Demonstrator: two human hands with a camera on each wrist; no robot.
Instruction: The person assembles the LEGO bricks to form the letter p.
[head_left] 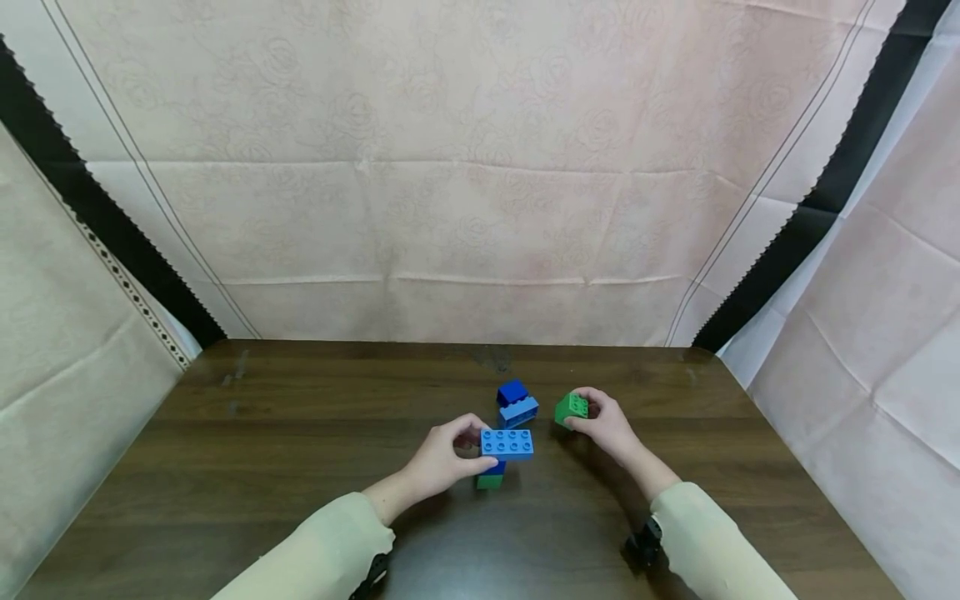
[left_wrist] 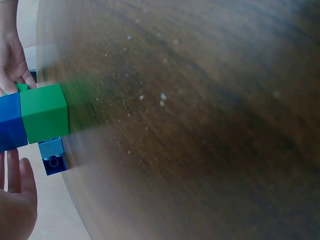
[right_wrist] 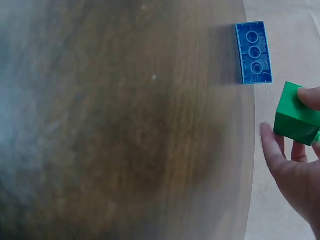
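My left hand (head_left: 438,462) grips a small stack by its left side, thumb in front and fingers behind. The stack has a light blue brick (head_left: 506,444) on top, a dark blue brick (head_left: 492,469) under it and a green brick (left_wrist: 47,114) at the bottom. To the right, my right hand (head_left: 609,427) pinches another green brick (head_left: 572,407) between thumb and fingers. In the right wrist view that green brick (right_wrist: 295,117) is tilted, with the right hand (right_wrist: 300,187) around it. The two hands are apart.
Behind the stack, on the brown wooden table (head_left: 300,450), lie a dark blue brick (head_left: 512,392) and a light blue brick (head_left: 519,412) touching it. The light blue one shows its hollow underside (right_wrist: 254,52) in the right wrist view. Pale cloth (head_left: 465,208) hangs beyond the table's far edge.
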